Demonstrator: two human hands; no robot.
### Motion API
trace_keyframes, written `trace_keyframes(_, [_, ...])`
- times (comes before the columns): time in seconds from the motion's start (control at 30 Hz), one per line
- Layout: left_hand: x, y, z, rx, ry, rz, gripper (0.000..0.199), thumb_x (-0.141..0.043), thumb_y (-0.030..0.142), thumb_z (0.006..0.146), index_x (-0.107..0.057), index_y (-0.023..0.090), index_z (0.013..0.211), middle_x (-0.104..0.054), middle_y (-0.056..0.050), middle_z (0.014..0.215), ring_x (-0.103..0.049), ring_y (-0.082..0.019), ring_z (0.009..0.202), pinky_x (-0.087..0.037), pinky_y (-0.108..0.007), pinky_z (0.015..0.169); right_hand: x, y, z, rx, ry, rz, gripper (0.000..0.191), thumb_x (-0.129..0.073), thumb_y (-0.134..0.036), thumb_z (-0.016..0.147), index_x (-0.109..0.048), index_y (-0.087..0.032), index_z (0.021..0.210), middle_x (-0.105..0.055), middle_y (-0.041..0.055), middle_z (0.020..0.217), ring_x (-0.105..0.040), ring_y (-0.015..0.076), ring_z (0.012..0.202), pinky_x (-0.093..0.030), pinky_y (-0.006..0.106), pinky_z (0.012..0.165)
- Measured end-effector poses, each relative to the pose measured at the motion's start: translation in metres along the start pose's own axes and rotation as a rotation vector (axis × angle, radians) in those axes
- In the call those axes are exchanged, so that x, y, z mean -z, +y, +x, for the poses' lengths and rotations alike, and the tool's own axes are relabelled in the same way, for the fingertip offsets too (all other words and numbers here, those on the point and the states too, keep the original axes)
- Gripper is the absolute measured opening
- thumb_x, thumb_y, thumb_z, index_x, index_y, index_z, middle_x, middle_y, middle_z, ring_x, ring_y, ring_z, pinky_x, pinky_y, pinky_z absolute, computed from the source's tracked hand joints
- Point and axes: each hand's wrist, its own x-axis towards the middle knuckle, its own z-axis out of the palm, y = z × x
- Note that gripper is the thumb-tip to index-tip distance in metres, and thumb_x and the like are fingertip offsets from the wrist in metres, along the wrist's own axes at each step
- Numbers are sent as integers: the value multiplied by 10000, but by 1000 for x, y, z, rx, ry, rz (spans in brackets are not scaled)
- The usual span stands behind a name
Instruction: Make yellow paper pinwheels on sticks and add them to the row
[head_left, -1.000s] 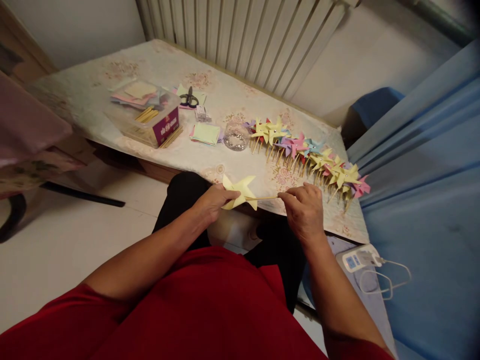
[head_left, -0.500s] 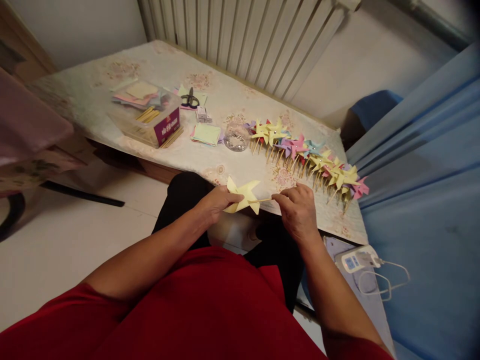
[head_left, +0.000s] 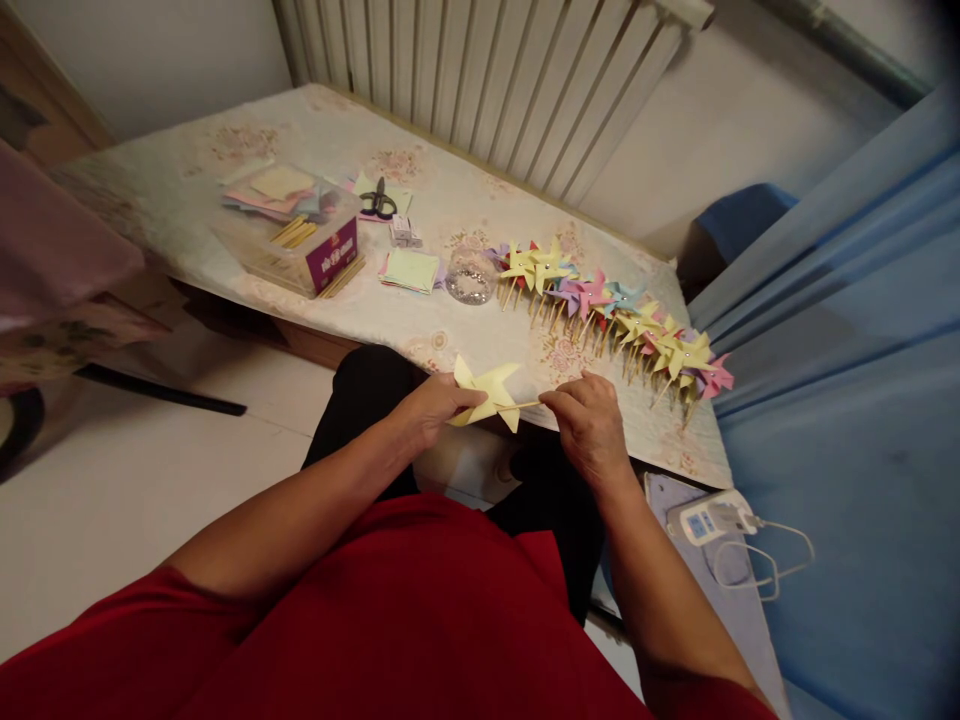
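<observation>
A pale yellow paper pinwheel (head_left: pixel 495 388) hangs over the table's front edge, pinched at its left side and middle by my left hand (head_left: pixel 439 405). A thin wooden stick (head_left: pixel 528 404) lies against the pinwheel and runs to the right. Its right end is between the thumb and fingers of my right hand (head_left: pixel 589 420). Beyond my right hand, a row of finished-looking pinwheels (head_left: pixel 589 293) in yellow, pink, purple and blue lies on the table, their sticks toward me. A round clear container (head_left: pixel 471 283) of small shiny pieces stands left of that row.
On the floral-covered table (head_left: pixel 360 330) are a clear plastic box (head_left: pixel 285 235) with paper and sticks, black scissors (head_left: pixel 379 200), small boxes (head_left: pixel 405 232) and a paper stack (head_left: pixel 409 271). A white device (head_left: pixel 709 517) with a cable is at right.
My right hand has shifted very slightly left, with the stick still in its fingers. The whole view has moved a little; the left hand's hold on the pinwheel looks the same.
</observation>
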Motion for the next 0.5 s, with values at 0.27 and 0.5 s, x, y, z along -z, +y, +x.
trace_keyframes(0.27, [2,-2,1,-4,-2,-14,178,-747,70,580,-735,110,753,-740,-73,739,-651,-146,628,-493,-258,676,-3,-1,-3,15,24,-60,228,-540,-131,958,-729,-247,1013,-678,38,857,-552,210,871,-389,415,1040])
trace_keyframes(0.5, [11,-2,8,-4,18,-28,214,-766,90,567,-741,101,779,-743,-76,728,-657,-162,648,-490,-260,662,3,8,-11,-40,46,-40,219,-533,-152,969,-725,-251,1002,-680,39,856,-551,211,872,-386,428,1034])
